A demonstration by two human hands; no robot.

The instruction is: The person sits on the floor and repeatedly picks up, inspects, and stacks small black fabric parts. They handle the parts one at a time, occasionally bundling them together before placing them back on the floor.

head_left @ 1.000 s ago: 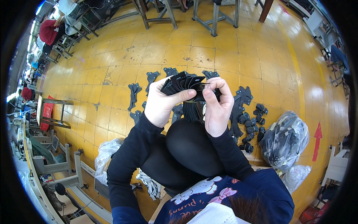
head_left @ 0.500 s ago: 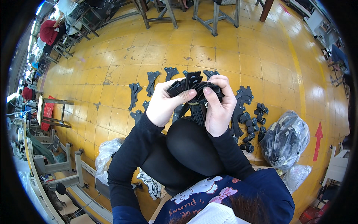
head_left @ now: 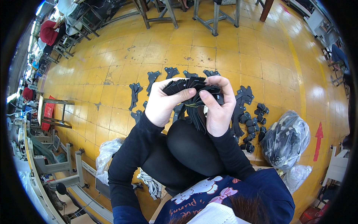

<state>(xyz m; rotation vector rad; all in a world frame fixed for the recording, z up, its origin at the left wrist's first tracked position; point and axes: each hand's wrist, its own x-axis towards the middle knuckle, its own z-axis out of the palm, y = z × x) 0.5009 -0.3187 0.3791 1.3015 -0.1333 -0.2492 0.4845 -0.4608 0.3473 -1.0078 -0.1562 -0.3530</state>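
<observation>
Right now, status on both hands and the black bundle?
Left hand and right hand both gripping the black bundle, tops fanned. Yellowish tie around it, ends hanging below. Filled plastic bag at right, apart from hands.

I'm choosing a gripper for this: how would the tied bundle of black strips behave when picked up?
The bundle of black strips probably flops, since its lower ends hang in a curve below the yellowish tie. Its upper ends would likely splay: they fan out between the left hand and right hand. The tie may hold it together; tightness is unclear.
</observation>
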